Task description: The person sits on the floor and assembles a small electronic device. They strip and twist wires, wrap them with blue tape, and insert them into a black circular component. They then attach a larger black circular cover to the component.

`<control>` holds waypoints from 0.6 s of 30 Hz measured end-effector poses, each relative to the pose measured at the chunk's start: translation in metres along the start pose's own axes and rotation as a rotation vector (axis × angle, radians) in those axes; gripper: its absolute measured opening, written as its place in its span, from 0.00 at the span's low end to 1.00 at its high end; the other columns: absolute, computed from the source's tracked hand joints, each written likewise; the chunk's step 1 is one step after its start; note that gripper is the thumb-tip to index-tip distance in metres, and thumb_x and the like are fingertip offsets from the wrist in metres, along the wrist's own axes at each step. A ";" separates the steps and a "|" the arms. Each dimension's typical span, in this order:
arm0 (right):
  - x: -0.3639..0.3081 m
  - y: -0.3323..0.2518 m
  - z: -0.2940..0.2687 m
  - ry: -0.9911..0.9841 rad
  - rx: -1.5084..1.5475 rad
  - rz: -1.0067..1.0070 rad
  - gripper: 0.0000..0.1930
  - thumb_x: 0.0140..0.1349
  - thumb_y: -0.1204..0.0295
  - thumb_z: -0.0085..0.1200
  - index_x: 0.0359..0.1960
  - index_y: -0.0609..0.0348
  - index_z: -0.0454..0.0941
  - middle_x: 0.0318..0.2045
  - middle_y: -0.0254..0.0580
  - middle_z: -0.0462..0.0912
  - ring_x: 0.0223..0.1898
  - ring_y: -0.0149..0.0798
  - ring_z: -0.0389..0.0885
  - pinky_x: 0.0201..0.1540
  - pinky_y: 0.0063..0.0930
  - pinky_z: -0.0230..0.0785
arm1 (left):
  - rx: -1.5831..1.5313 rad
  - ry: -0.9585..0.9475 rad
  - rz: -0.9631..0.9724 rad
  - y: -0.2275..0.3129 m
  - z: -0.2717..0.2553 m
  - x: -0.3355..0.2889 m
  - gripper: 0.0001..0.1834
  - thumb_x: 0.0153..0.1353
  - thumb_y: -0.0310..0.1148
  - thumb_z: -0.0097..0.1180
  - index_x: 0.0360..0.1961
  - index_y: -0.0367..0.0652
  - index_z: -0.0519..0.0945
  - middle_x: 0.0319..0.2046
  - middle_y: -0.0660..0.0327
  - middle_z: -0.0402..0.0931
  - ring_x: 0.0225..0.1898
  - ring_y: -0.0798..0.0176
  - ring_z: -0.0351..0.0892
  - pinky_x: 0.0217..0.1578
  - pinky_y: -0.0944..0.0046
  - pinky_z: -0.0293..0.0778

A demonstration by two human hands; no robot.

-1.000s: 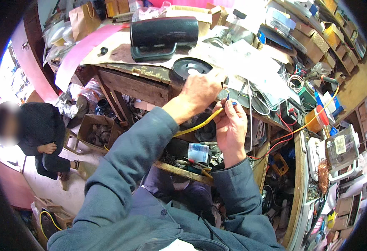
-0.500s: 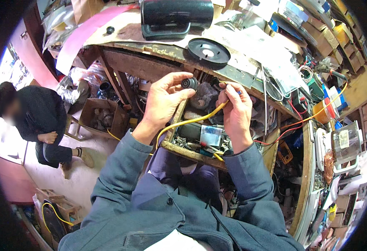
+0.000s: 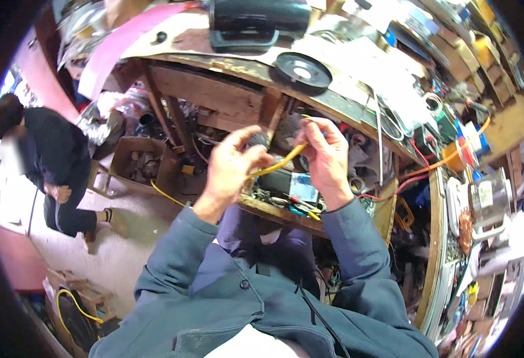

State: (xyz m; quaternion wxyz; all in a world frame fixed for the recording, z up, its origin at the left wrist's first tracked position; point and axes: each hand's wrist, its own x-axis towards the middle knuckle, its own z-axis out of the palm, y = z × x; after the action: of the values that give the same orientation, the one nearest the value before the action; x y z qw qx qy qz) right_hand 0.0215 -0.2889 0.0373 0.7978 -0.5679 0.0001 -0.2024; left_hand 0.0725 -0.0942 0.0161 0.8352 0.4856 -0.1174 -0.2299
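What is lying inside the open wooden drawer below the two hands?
In the drawer, a blue-and-white packet lies among jumbled small items. The right hand and the yellow cable cover part of the drawer; anything beneath cannot be seen.

We look into a cluttered workshop, where a worn wooden workbench (image 3: 229, 66), an open drawer (image 3: 280, 218) of loose tools and parts (image 3: 286, 204), copper-coloured wire (image 3: 465, 232) and stacked cardboard boxes (image 3: 451, 52) surround us.
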 end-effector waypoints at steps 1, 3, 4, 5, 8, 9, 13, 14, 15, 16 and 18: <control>0.002 0.005 -0.003 -0.031 0.089 -0.021 0.08 0.74 0.72 0.57 0.49 0.60 0.81 0.32 0.35 0.83 0.34 0.29 0.82 0.39 0.25 0.79 | 0.077 0.000 0.055 -0.008 -0.005 -0.005 0.25 0.67 0.21 0.59 0.65 0.34 0.73 0.44 0.57 0.82 0.40 0.67 0.85 0.47 0.65 0.82; 0.003 0.004 -0.002 -0.048 0.140 -0.037 0.08 0.74 0.71 0.56 0.48 0.61 0.81 0.32 0.36 0.83 0.33 0.30 0.82 0.37 0.27 0.79 | 0.113 -0.010 0.093 -0.018 -0.005 -0.014 0.24 0.69 0.21 0.58 0.65 0.34 0.73 0.45 0.57 0.81 0.40 0.67 0.84 0.48 0.66 0.81; 0.007 0.004 0.000 -0.066 0.181 -0.041 0.08 0.75 0.71 0.56 0.48 0.61 0.81 0.32 0.36 0.82 0.32 0.30 0.81 0.36 0.27 0.79 | 0.152 0.007 0.094 -0.017 -0.009 -0.014 0.23 0.69 0.22 0.57 0.65 0.36 0.73 0.42 0.59 0.81 0.40 0.68 0.84 0.44 0.69 0.81; 0.009 0.000 0.002 -0.041 0.231 -0.028 0.08 0.76 0.71 0.53 0.49 0.61 0.80 0.31 0.35 0.81 0.32 0.30 0.80 0.36 0.28 0.79 | 0.158 0.016 0.126 -0.023 -0.011 -0.013 0.23 0.69 0.23 0.58 0.65 0.37 0.73 0.39 0.60 0.81 0.36 0.70 0.83 0.39 0.70 0.80; 0.019 -0.031 0.005 -0.015 0.439 -0.094 0.09 0.78 0.65 0.50 0.52 0.52 0.77 0.30 0.35 0.77 0.31 0.28 0.75 0.31 0.25 0.69 | 0.375 0.018 0.093 -0.017 -0.012 -0.015 0.23 0.70 0.26 0.59 0.65 0.41 0.73 0.30 0.65 0.79 0.24 0.76 0.77 0.23 0.74 0.73; 0.024 -0.040 0.006 -0.056 0.484 -0.117 0.10 0.78 0.62 0.50 0.53 0.49 0.76 0.31 0.35 0.76 0.30 0.28 0.73 0.30 0.24 0.64 | 0.412 0.021 0.054 -0.016 -0.012 -0.013 0.23 0.69 0.26 0.60 0.64 0.41 0.74 0.28 0.67 0.79 0.18 0.78 0.71 0.19 0.73 0.67; 0.038 -0.067 0.026 0.050 0.281 -0.117 0.11 0.77 0.65 0.52 0.53 0.55 0.77 0.32 0.37 0.80 0.26 0.27 0.73 0.26 0.22 0.67 | 0.567 0.090 0.320 -0.023 -0.008 -0.003 0.22 0.66 0.26 0.63 0.61 0.42 0.77 0.34 0.64 0.79 0.24 0.76 0.73 0.25 0.72 0.70; 0.042 -0.069 0.021 0.089 0.140 -0.141 0.10 0.77 0.67 0.52 0.53 0.57 0.77 0.31 0.36 0.80 0.25 0.26 0.73 0.25 0.21 0.67 | 0.629 0.128 0.423 -0.025 -0.001 0.000 0.22 0.65 0.26 0.64 0.60 0.42 0.78 0.37 0.62 0.79 0.27 0.73 0.75 0.28 0.71 0.72; 0.046 -0.069 0.012 0.127 -0.001 -0.164 0.10 0.77 0.69 0.51 0.53 0.59 0.77 0.31 0.36 0.80 0.24 0.25 0.73 0.23 0.20 0.67 | 0.727 0.174 0.538 -0.026 0.006 0.001 0.21 0.64 0.26 0.64 0.59 0.41 0.78 0.40 0.59 0.79 0.30 0.71 0.77 0.31 0.69 0.74; 0.050 -0.069 0.004 0.164 -0.143 -0.188 0.09 0.77 0.71 0.51 0.53 0.61 0.77 0.30 0.36 0.80 0.23 0.24 0.73 0.22 0.19 0.67 | 0.824 0.223 0.654 -0.026 0.015 0.002 0.21 0.64 0.26 0.64 0.58 0.40 0.79 0.43 0.57 0.79 0.33 0.69 0.78 0.34 0.68 0.76; 0.049 -0.068 -0.006 0.171 -0.408 -0.231 0.13 0.77 0.73 0.49 0.58 0.63 0.76 0.32 0.37 0.82 0.20 0.23 0.73 0.21 0.19 0.68 | 0.746 0.242 0.530 -0.020 0.031 -0.010 0.22 0.62 0.26 0.65 0.58 0.39 0.79 0.46 0.55 0.78 0.37 0.62 0.79 0.39 0.64 0.77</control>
State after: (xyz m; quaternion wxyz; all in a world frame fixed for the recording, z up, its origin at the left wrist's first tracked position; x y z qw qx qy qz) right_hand 0.0430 -0.3285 0.1077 0.6351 -0.6944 0.0437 -0.3355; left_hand 0.0451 -0.1213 0.0149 0.6411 0.7293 -0.2136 0.1073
